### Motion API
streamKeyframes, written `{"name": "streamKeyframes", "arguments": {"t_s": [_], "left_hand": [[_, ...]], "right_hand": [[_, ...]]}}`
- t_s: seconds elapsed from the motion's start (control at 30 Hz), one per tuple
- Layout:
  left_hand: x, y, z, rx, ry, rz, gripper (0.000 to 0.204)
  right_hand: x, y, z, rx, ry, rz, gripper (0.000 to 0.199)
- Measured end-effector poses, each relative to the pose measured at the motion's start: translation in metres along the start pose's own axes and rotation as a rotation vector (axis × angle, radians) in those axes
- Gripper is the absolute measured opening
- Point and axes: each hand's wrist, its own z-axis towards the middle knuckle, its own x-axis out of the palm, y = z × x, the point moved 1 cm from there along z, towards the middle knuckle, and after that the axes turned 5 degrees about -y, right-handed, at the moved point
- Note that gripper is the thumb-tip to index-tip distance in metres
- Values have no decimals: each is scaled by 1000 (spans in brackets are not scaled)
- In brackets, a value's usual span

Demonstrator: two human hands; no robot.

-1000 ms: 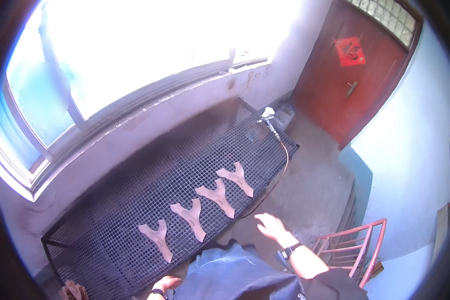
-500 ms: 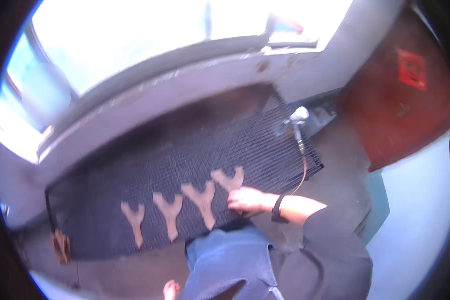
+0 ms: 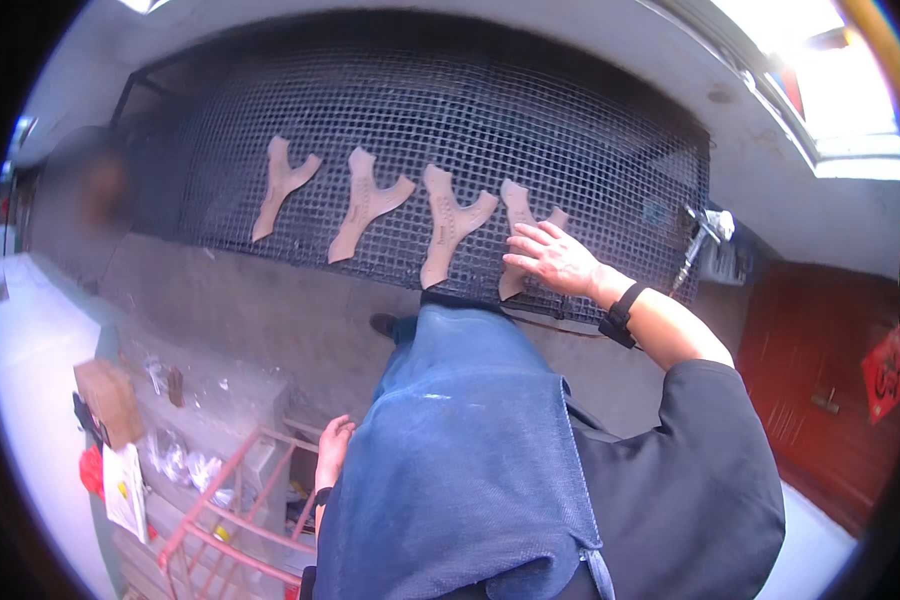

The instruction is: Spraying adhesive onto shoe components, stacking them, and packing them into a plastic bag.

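So there's a black mesh table (image 3: 610,180) with four flat tan Y-shaped pieces laid out on it in a loose row, forks pointing away from the person and stems toward the near edge. Each one sits apart from its neighbour: the far-left piece (image 3: 284,185), the second piece (image 3: 367,205), the third piece (image 3: 453,222), then the far-right piece (image 3: 515,200).

The right hand (image 3: 560,262) is over that last one, palm down, fingers spread and pretty much straight, not wrapped around anything. It hides the middle of the piece, with one fork arm, the tip of the other and the bottom of the stem poking out. Can't really tell if the fingers are pressing on it or just above it. There's a black wristband (image 3: 622,315) on that arm, below a black sleeve (image 3: 690,460).

The left hand (image 3: 335,447) hangs low beside the blue apron (image 3: 450,450), well apart from the pieces, fingers loosely bent and relaxed with nothing visible in them. Nearest thing on its other side is a pinkish-red railing (image 3: 213,493), and a cardboard box (image 3: 110,402) sits further left.

Over at the right end of the table there's a spray gun (image 3: 703,238), and beyond that a dark red door (image 3: 810,370) with a red paper sign (image 3: 885,375) on it.
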Motion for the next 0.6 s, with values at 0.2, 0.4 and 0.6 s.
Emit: {"name": "streamKeyframes", "arguments": {"t_s": [0.2, 0.4, 0.6], "left_hand": [[21, 71, -1, -47, -31, -161, 41], [36, 111, -13, -118, -120, -316, 42], [35, 145, -19, -86, -160, -273, 44]], "right_hand": [[2, 8, 30, -50, 51, -38, 39], [-11, 18, 87, -85, -47, -24, 4], [11, 30, 157, -248, -32, -70, 25]]}}
